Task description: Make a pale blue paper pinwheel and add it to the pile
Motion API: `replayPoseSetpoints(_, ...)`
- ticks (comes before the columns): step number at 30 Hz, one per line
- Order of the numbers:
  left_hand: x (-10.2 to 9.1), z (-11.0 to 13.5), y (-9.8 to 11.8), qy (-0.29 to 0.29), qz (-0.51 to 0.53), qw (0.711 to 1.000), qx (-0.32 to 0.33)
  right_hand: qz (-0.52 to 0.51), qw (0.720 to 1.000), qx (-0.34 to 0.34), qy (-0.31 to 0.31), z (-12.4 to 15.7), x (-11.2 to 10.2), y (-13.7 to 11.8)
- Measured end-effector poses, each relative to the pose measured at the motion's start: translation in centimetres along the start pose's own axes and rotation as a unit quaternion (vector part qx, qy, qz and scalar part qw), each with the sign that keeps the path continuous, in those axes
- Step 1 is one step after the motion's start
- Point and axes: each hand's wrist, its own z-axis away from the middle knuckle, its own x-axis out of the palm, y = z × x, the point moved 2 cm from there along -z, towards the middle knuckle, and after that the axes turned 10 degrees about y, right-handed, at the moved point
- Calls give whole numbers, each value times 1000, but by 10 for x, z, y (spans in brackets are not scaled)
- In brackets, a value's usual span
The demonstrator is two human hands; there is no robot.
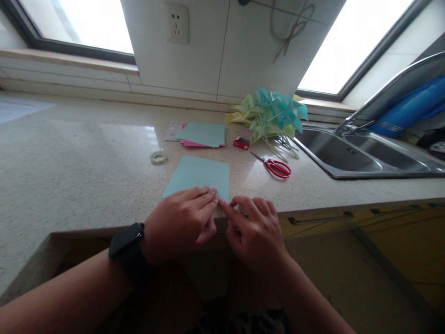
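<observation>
A light blue square of paper [201, 171] lies flat at the counter's front edge. My left hand [186, 213], a dark watch on its wrist, rests over the paper's near edge with fingers stretched flat. Beside it, my right hand [255, 227] touches the paper's near right corner with its extended index fingertip. Its other fingers are loosely bent, and the thumb hangs apart below. The near edge of the paper is mostly hidden under my fingers, so I cannot tell whether it is folded.
Behind the sheet lie stacked blue and pink papers [203, 134], a tape roll [159, 157] and a small red box [242, 141]. Red-handled scissors [276, 168] are to the right. Paper pinwheels [271, 113] lie near the wall, beside a steel sink [337, 150].
</observation>
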Motion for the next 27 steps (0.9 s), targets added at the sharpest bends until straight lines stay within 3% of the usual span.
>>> replayPoseSetpoints(8, 0, -1, -1, -3, 22, 998, -54, 12, 999, 7, -39, -3, -2, -3)
replayPoseSetpoints(22, -5, -6, -1, -29, 76, 993, -89, -3, 997, 16, -73, -6, 2, -5)
replayPoseSetpoints(27, -3, -3, -1, -27, 52, 992, -111, -5, 997, 14, -78, -10, 1, -5)
